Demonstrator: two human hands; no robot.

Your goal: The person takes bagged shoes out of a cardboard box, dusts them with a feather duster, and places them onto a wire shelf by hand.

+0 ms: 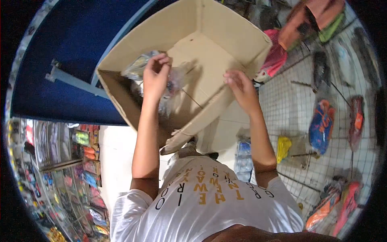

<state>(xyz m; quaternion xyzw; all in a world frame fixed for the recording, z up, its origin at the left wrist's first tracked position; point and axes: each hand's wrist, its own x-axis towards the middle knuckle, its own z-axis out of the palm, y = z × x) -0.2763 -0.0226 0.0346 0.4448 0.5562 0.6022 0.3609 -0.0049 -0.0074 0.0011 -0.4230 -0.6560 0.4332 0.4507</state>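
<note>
A large open cardboard box (225, 38) stands tilted in front of me, with its inner walls and floor showing. My left hand (156, 76) is over the box's left part, fingers curled and closed on a clear plastic bag (139, 66). Shiny crumpled plastic spreads on both sides of that hand; what is inside it is too blurred to name. My right hand (242, 90) is by the box's right rim, with fingers loosely bent and apart. I see nothing in it, and whether it touches the cardboard I cannot tell.
A blue panel with a grey metal bar (78, 82) is at left. On the right, a wire grid rack (290, 101) bears bagged goods on hooks, including a blue and orange item (321, 127) and a yellow one (284, 147). Packed shelves (60, 165) fill the lower left.
</note>
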